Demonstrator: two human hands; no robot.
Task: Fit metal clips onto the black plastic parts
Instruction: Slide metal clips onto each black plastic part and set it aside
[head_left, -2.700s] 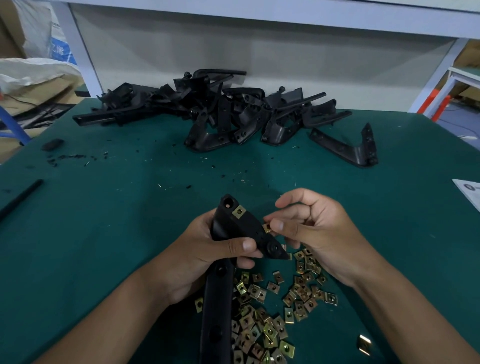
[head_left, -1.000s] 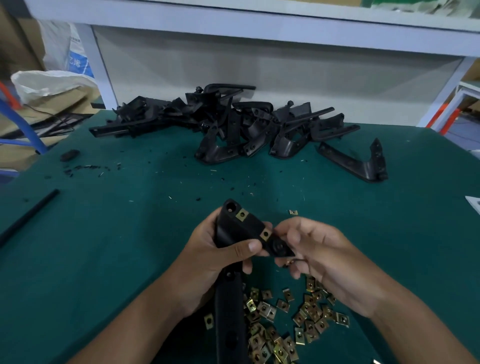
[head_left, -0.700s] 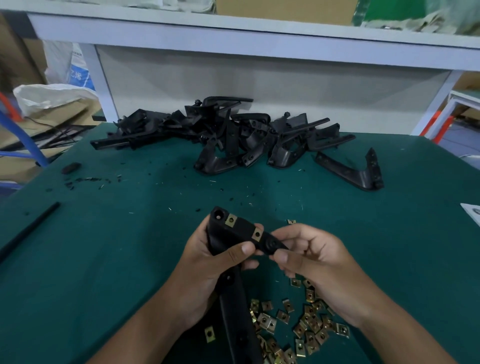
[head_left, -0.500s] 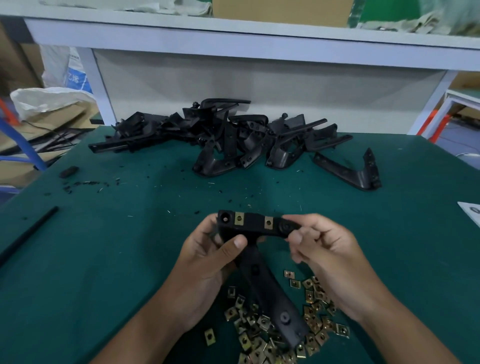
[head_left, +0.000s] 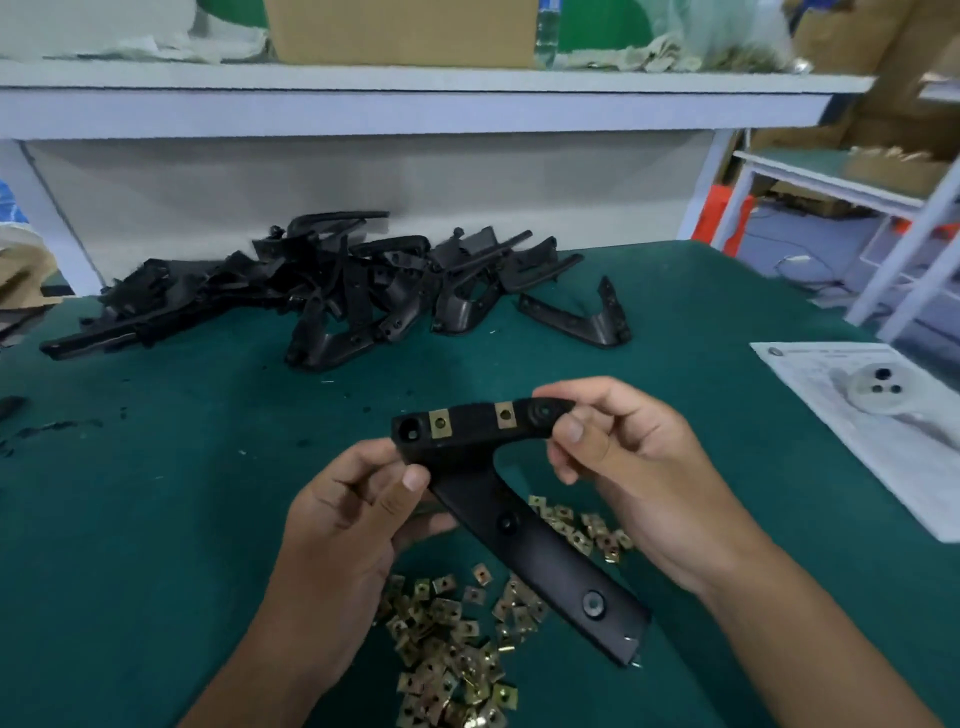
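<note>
I hold an angled black plastic part (head_left: 478, 467) above the green table (head_left: 156, 519). Two brass-coloured metal clips (head_left: 439, 422) sit on its upper bar, side by side. My left hand (head_left: 353, 525) grips the part at its corner, thumb on the front face. My right hand (head_left: 634, 467) pinches the right end of the upper bar between thumb and fingers. The part's long leg slants down to the right over a loose heap of metal clips (head_left: 452, 639) on the table.
A pile of black plastic parts (head_left: 322, 291) lies at the back of the table, with one separate part (head_left: 576, 317) to its right. A printed sheet with a white round piece (head_left: 883, 410) lies at the right edge. A white shelf spans the back.
The part has turned from upright to lying across, its clipped bar now level and its long leg swung out to the right. My right hand shifted to the bar's right end.
</note>
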